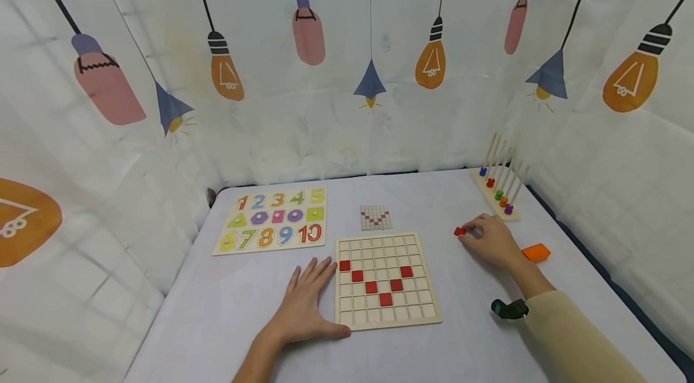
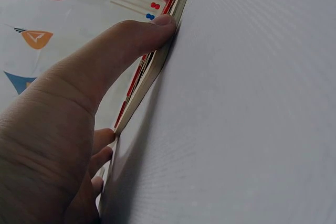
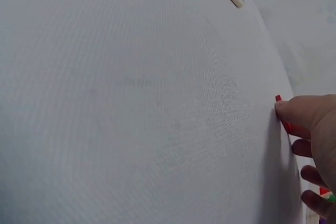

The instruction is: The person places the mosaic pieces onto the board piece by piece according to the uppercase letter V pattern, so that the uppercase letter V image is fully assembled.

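Observation:
A wooden grid board (image 1: 387, 327) lies on the table, with several red square tiles (image 1: 385, 299) set in its cells in a V shape. My left hand (image 1: 306, 305) is spread beside it, thumb at the near left corner and fingertips along the left edge. In the left wrist view the thumb (image 2: 142, 35) rests against the board's rim. To the right of the board, my right hand (image 1: 490, 239) pinches a small red tile (image 1: 459, 231) between thumb and forefinger, low over the cloth. The right wrist view shows this tile's edge (image 3: 278, 98) at the thumb tip.
Behind the board lies a small pattern card (image 1: 376, 218) with a red V. A number and shape puzzle (image 1: 269, 219) lies at the back left. A peg stand (image 1: 509, 215) with coloured pieces stands at the back right. An orange block (image 1: 536, 253) is by the right wrist.

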`<state>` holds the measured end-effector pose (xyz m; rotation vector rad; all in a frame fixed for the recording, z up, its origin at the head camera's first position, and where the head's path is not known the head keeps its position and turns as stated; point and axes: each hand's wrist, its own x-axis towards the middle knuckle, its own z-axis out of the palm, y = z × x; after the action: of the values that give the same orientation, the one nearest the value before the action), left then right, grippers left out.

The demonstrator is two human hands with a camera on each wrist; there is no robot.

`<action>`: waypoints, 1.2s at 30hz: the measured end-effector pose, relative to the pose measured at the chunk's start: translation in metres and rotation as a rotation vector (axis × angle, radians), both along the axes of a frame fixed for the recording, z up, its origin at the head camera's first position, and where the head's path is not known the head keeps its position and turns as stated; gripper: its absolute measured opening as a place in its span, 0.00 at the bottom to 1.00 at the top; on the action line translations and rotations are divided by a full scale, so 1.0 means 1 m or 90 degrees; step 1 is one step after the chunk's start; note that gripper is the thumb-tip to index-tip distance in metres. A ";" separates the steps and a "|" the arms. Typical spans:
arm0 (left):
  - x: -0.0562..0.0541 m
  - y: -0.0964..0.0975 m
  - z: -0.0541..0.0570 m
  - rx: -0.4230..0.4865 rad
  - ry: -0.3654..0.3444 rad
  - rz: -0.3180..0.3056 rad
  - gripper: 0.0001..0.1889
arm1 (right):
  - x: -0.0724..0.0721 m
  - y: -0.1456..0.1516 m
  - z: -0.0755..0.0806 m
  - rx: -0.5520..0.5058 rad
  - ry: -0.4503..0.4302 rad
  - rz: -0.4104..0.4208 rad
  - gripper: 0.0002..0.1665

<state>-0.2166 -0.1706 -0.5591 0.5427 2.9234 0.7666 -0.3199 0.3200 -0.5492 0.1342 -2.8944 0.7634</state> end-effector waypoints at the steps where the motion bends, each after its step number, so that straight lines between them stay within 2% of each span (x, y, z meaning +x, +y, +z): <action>1: 0.000 0.000 0.000 0.000 -0.001 0.000 0.77 | 0.000 0.000 0.000 -0.003 0.000 -0.001 0.21; 18: 0.000 0.001 0.002 -0.007 -0.001 -0.002 0.77 | 0.004 -0.001 0.000 -0.012 -0.007 -0.014 0.20; 25: 0.000 0.000 0.001 -0.011 0.003 -0.002 0.77 | 0.006 -0.004 -0.001 -0.028 -0.014 0.021 0.20; 36: -0.001 0.000 0.001 -0.013 0.001 -0.004 0.77 | 0.022 -0.024 0.002 -0.056 -0.024 0.087 0.14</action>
<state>-0.2172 -0.1704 -0.5585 0.5507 2.9264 0.7354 -0.2983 0.2956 -0.5469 0.3135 -2.9041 0.9250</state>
